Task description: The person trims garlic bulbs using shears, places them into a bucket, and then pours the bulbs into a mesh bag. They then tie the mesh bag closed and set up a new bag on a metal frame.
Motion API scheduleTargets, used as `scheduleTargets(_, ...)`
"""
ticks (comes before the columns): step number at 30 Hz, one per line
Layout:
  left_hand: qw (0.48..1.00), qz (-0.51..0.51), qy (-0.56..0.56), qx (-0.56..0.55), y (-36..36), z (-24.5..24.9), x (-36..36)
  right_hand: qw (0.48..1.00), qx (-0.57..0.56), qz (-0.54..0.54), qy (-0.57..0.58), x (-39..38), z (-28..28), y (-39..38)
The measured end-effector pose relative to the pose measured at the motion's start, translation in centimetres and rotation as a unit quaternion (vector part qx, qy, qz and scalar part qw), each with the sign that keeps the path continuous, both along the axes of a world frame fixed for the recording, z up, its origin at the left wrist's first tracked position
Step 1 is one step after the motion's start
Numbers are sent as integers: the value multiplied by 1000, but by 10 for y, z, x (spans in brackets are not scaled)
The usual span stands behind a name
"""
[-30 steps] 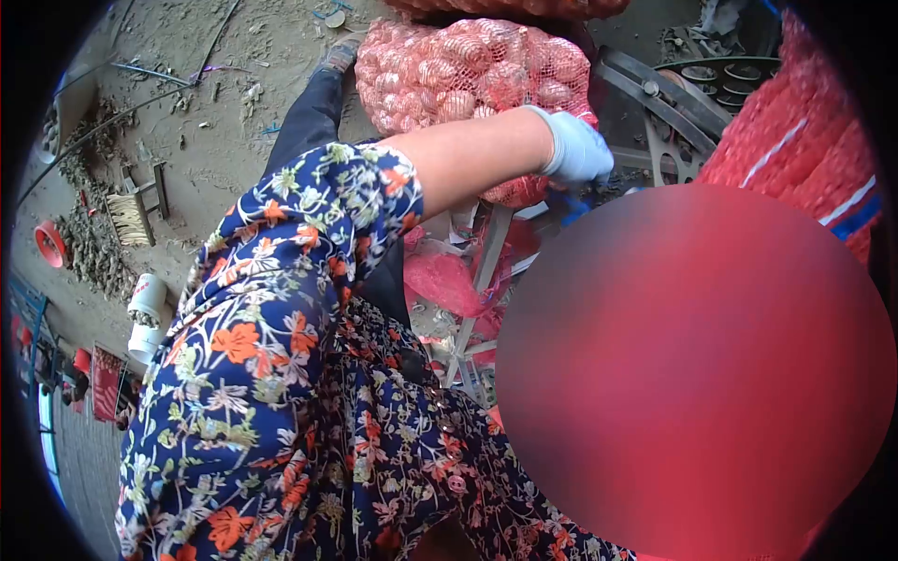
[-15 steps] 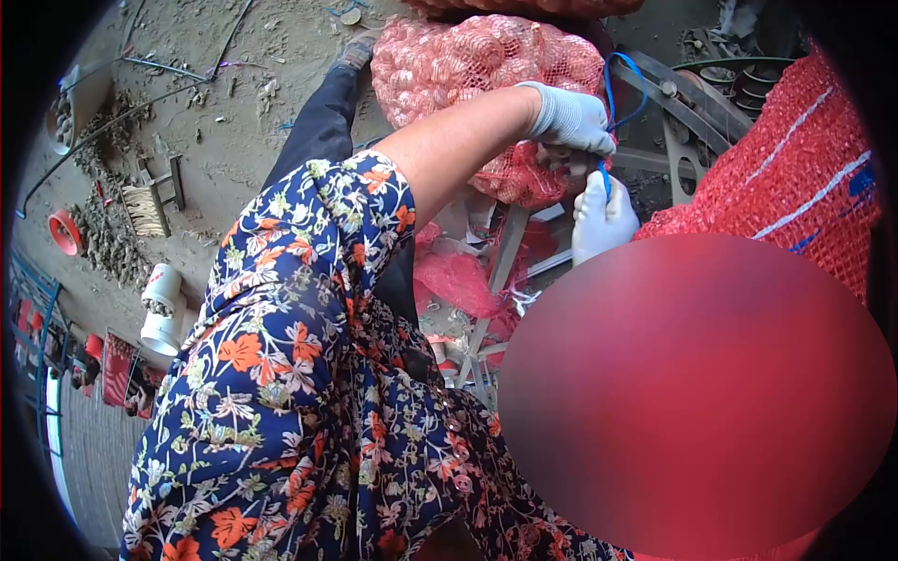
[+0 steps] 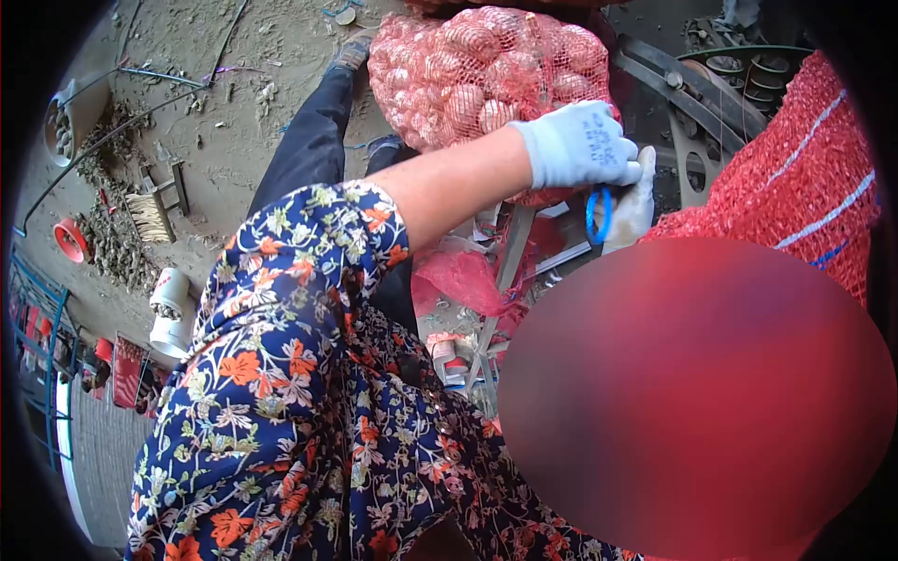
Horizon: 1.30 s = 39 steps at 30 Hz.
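Note:
My left hand (image 3: 585, 145), in a white glove with dark print on its back, is closed on a blue cord at the tied end of a red mesh bag (image 3: 486, 75) full of bulbs that look like garlic. Just below its fingers hangs a loop of the blue cord (image 3: 599, 215). My right hand (image 3: 631, 208), also gloved in white, meets it from below, thumb raised and fingers bent at the cord; part of this hand is hidden. The neck of the bag is covered by my left hand.
A full red mesh sack (image 3: 795, 168) with white stripes leans at the right. Metal bars (image 3: 687, 89) lie behind my hands, and loose pink netting (image 3: 458, 280) is below. White buckets (image 3: 168, 313) and scattered bulbs are on the ground at left. A large blur hides the lower right.
My left hand has turned, showing the back of its glove, and moved slightly right and down. The blue loop that stood above my hands now hangs below my left hand.

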<state>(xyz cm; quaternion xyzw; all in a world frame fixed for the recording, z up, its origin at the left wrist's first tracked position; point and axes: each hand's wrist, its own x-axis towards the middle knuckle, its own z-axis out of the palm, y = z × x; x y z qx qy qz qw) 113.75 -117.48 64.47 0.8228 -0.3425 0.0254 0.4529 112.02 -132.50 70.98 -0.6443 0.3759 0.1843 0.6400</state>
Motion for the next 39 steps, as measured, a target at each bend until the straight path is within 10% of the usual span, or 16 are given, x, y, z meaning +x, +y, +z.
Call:
scheduleTargets(6, 966, 225, -102, -75, -6, 13, -9, 1000, 14, -15, -4, -9, 3, 3)
scheduleTargets(10, 987, 156, -8, 35, 5, 36, -33, 998, -44, 31, -17, -12, 2, 6)
scheduleTargets(12, 957, 60, 241, 148, 7, 53, -25, 980, -155, 120, -32, -8, 6, 13)
scheduleTargets(16, 936, -22, 312, 162, 22, 66, -19, 781, -510, 340, -120, 2, 14, 34)
scheduleTargets(20, 921, 96, 366, 88, 60, -14, -94, 642, -632, 429, 69, 27, -69, -41)
scheduleTargets(23, 909, 125, 391, 77, 58, -34, -111, 652, -652, 385, -48, 23, -110, -42)
scheduleTargets(26, 909, 87, 403, 68, 59, -9, -72, 805, -540, 239, 56, 15, -94, -53)
scheduleTargets(28, 963, 117, 201, -133, 41, -6, -47, 986, -118, -106, 43, 13, -93, -65)
scheduleTargets(30, 950, 93, 128, -269, 5, -7, -28, 965, 57, -254, 11, 20, -85, -61)
scheduleTargets(32, 895, -97, 366, -235, -17, -29, -10, 989, 90, -118, -21, 23, -83, -64)
scheduleTargets(36, 818, 67, 452, -350, -11, -47, -21, 991, 46, -39, 116, 64, -99, -63)
scheduleTargets(37, 685, 83, 625, -365, -1, -39, -21, 983, -53, -49, 168, 69, -101, -53)
scheduleTargets(39, 597, 118, 678, -412, 12, -38, -24, 976, -34, 13, 214, 75, -101, -59)
